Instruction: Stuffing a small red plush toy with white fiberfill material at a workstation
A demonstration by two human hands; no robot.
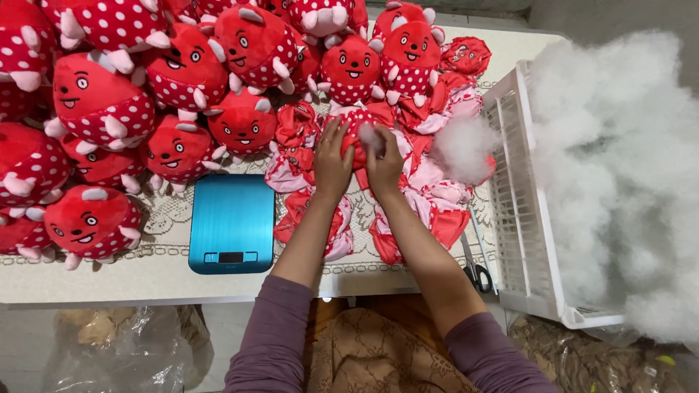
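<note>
Stuffing looks like the step in hand: the left hand (331, 161) grips a red dotted toy skin (354, 131) at surface centre while the right hand (384, 166) pinches a white fluff tuft (370, 136) at its opening. My guess is the next move calls for more from the fluff clump (462, 149) at 3 o'clock. Flat skins (433, 200) lie underneath, a blue scale (231, 222) at 8 o'clock, finished toys (102, 102) at 10 o'clock, scissors (475, 269) at 5.
</note>
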